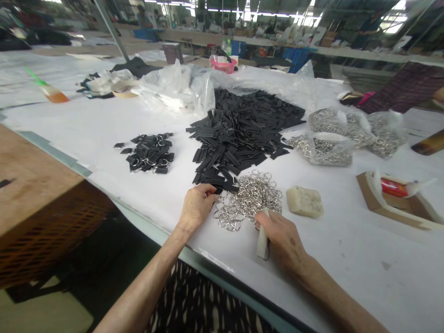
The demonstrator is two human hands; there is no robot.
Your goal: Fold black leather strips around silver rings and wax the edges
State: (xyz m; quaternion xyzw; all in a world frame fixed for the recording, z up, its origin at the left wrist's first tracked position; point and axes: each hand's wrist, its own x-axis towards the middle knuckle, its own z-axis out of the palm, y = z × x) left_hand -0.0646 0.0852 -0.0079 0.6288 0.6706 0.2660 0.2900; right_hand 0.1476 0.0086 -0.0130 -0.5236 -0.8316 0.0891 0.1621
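Observation:
My left hand (197, 203) rests on the white table with its fingers curled, pinching a black strap piece (218, 189) at the near edge of the big pile of black strap pieces (239, 134). My right hand (282, 238) is closed round a whitish stick-like tool (262, 240), its fingertips at the near edge of a heap of loose metal D-rings (248, 201). A smaller pile of black straps with rings fitted (149, 153) lies to the left.
A pale rough block (305, 201) sits right of the rings. Clear bags of metal rings (347, 134) lie at the right, a cardboard tray with a red tube (395, 196) beyond them. Crumpled plastic bags (173, 90) at the back. A wooden surface over an orange crate (38, 208) stands left.

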